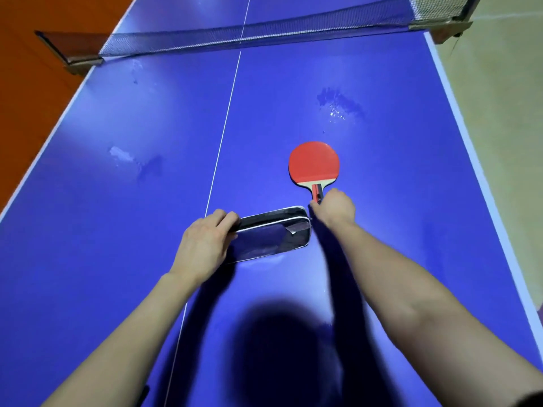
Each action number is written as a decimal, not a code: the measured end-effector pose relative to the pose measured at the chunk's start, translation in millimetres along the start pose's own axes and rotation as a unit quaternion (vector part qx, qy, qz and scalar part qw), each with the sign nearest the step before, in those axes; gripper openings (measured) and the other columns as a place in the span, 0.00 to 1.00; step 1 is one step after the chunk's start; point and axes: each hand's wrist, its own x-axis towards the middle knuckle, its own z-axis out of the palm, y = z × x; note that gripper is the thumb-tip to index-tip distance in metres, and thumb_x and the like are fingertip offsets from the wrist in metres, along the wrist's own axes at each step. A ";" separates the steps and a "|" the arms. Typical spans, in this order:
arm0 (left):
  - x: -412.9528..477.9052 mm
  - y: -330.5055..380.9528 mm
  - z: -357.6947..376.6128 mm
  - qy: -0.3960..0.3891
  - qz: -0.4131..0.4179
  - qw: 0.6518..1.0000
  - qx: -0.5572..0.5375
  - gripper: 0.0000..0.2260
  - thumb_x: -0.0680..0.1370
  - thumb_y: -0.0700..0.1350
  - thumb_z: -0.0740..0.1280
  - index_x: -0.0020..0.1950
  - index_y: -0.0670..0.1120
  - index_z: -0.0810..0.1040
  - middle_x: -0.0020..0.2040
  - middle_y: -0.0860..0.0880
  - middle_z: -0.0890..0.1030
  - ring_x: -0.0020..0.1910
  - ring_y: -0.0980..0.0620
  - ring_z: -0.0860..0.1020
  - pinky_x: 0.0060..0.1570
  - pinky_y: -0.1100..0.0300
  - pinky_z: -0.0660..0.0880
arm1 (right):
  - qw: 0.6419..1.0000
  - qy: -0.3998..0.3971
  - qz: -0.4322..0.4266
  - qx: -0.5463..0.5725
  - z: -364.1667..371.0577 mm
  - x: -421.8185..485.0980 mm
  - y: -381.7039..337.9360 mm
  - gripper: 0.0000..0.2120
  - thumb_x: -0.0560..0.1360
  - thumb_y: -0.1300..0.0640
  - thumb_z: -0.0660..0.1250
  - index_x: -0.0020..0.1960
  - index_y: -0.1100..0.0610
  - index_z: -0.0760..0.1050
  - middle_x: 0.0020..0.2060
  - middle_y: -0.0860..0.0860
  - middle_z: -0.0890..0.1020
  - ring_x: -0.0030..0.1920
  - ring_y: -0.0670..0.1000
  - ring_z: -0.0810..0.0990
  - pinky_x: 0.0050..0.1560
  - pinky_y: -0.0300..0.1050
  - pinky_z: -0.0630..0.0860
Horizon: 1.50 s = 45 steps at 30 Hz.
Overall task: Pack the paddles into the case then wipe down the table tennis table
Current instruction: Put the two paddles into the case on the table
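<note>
Paddle (313,161) lies flat on the blue table (117,230), red face up, just right of the white centre line (226,118), blade toward the net (205,39) and handle toward the person. I record the right hand (336,207) at the butt of that handle, knuckles up, fingers curled and closed on the handle's end. The blade and most of the handle lie beyond the grip on the net side, and the thumb is hidden from me. The hand is slightly blurred. The dark case (273,236) lies on the table just nearer than the paddle and across the centre line, long side running left to right, its white-edged zip line along the far edge. Its right corner sits just beside the right hand, and I cannot tell whether they touch. I cannot tell whether the case is zipped fully. The left hand (202,242) holds the case's left end, fingers wrapped over the far edge, palm covering that end. I note a wet patch (338,105) on the surface between the paddle and the net, well apart from both hands, and paler smears left of the centre line. Both forearms are bare.
</note>
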 end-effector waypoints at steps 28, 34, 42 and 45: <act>-70.3 120.9 -41.2 -0.075 0.018 0.989 -0.128 0.46 0.58 0.68 0.81 0.73 0.59 0.73 0.64 0.61 0.68 0.48 0.49 0.80 0.49 0.51 0.79 | 0.927 0.227 -0.101 0.281 -196.0 -340.9 186.0 0.10 0.88 0.62 0.63 0.65 0.51 0.77 0.42 0.54 0.85 0.34 0.48 0.82 0.37 0.40 0.80; -79.0 231.6 -51.9 -0.061 0.057 0.994 -0.074 0.46 0.57 0.74 0.78 0.70 0.57 0.72 0.62 0.58 0.68 0.42 0.46 0.80 0.45 0.51 0.76 | 0.925 0.179 -0.117 0.315 -219.0 -386.7 224.8 0.07 0.88 0.59 0.64 0.55 0.52 0.80 0.33 0.54 0.84 0.33 0.59 0.81 0.39 0.54 0.78; -78.3 419.6 -20.0 -0.053 0.068 0.993 -0.085 0.31 0.73 0.47 0.69 0.77 0.53 0.70 0.67 0.53 0.67 0.42 0.40 0.80 0.44 0.47 0.78 | 0.952 0.191 0.007 0.237 -246.0 -388.3 370.2 0.13 0.84 0.49 0.66 0.42 0.52 0.76 0.33 0.49 0.82 0.35 0.53 0.81 0.37 0.48 0.75; -74.0 479.6 -8.3 -0.071 0.053 0.987 -0.136 0.33 0.74 0.39 0.61 0.79 0.55 0.70 0.68 0.54 0.70 0.48 0.41 0.81 0.52 0.47 0.79 | 0.960 0.196 0.015 0.200 -267.5 -386.7 424.9 0.14 0.85 0.49 0.66 0.42 0.52 0.74 0.33 0.47 0.78 0.35 0.50 0.77 0.32 0.43 0.66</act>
